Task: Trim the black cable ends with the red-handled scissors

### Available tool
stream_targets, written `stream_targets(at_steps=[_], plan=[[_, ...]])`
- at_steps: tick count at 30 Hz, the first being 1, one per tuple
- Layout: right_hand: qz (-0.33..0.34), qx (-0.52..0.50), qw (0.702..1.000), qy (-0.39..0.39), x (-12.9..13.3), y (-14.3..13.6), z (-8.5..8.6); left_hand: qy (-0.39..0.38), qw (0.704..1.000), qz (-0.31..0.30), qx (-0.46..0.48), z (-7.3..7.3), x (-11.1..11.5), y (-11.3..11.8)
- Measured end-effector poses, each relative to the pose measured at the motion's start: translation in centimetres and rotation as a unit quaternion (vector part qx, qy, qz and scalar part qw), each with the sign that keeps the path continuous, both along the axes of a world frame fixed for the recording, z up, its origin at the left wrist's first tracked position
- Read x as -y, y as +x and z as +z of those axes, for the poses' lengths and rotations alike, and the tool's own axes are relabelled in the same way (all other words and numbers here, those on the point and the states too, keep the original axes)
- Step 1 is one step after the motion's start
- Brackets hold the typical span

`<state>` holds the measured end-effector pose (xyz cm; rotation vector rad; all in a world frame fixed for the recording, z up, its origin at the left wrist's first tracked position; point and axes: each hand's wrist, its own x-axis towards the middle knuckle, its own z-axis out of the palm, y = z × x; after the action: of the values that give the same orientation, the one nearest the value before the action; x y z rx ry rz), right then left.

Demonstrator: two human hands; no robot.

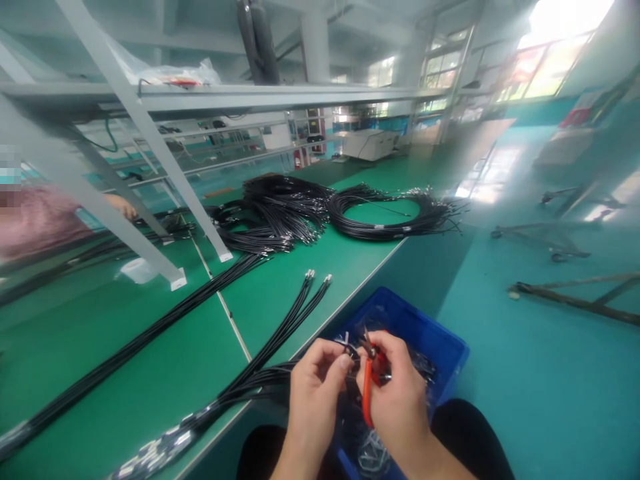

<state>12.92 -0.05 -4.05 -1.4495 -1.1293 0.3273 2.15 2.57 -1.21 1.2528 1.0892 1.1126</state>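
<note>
Closely, left fingers pinching one cable, right fingers holding one pair of scissors

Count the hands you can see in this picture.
3: the left hand, pinching something too small to identify; the right hand, holding red-handled scissors by the blue bin; and a co-worker's hand at the picture's left. The co-worker's other hand may be hidden.
</note>
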Motion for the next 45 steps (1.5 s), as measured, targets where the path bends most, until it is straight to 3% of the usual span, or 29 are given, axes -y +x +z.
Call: stream_targets(at_steps=[3, 6, 11, 14, 29, 36, 45], plan=[[0.016, -0.064, 0.997, -0.041, 0.8, -0.1, -0.1, -0.005, 0.999, 0.009, 0.03, -0.1, -0.6, -0.5], [0.089, -0.192, 0.974, -0.076, 1.9, -0.1, 0.2, -0.004, 0.999, 0.014, 0.051, 0.0, -0.9, -0.6], [0.246, -0.373, 0.868, -0.218, 2.6, 0.0, 1.1, 0.008, 0.998, 0.047, 0.051, 0.6, -0.5, -0.2], [0.277, -0.396, 0.835, -0.262, 2.1, 0.1, 1.5, 0.018, 0.999, 0.036, 0.036, 0.5, -0.4, -0.2], [0.241, -0.355, 0.856, -0.287, 1.5, 0.5, 2.0, 0.023, 0.999, -0.018, -0.016, -0.6, -0.4, 0.0], [0.274, -0.329, 0.836, -0.343, 1.3, 1.3, 2.3, 0.037, 0.998, -0.021, -0.043, -1.3, -0.5, 0.0], [0.301, -0.324, 0.834, -0.329, 2.0, 2.2, 1.4, 0.064, 0.996, 0.013, -0.059, -2.0, -1.0, 0.1]])
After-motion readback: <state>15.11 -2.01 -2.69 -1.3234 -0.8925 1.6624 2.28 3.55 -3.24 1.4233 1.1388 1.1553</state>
